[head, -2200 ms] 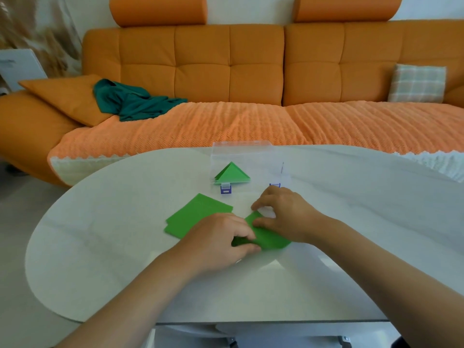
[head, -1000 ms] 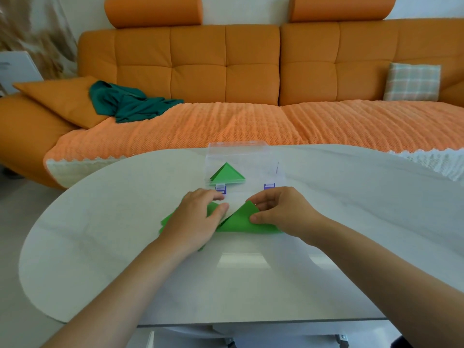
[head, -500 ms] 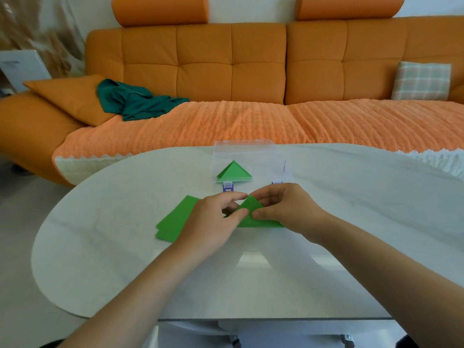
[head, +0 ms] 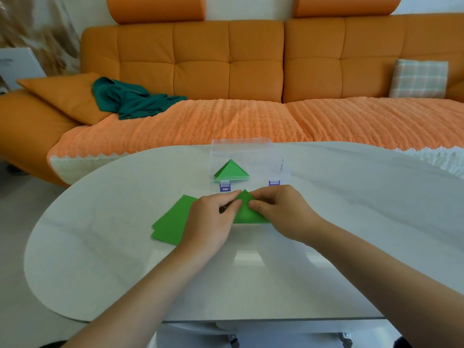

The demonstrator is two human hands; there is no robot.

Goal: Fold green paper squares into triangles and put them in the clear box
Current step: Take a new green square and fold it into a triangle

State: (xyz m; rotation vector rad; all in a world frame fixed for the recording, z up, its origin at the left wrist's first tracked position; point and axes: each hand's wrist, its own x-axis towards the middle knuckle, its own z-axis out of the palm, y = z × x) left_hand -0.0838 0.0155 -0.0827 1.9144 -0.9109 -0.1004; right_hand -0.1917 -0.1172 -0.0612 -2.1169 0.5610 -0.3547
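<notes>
Bench (head: 125, 247): box (head: 251, 151) just beyond both grips, one triangle (head: 231, 172) already inside. Stack (head: 170, 224) of squares under and left of left grip (head: 211, 222). Folded sheet (head: 247, 212) sits between the grips, left grip and right grip (head: 283, 212) each pinching it near the apex. Step: fold looks finished. Next: lift it, carry forward, drop into box.

Two green triangles (head: 231, 172) (head: 247, 213), one clear box (head: 253, 150)

Green paper squares (head: 172, 223), orange sofa (head: 226, 61), teal cloth (head: 130, 99), pale plaid cushion (head: 418, 78).
</notes>
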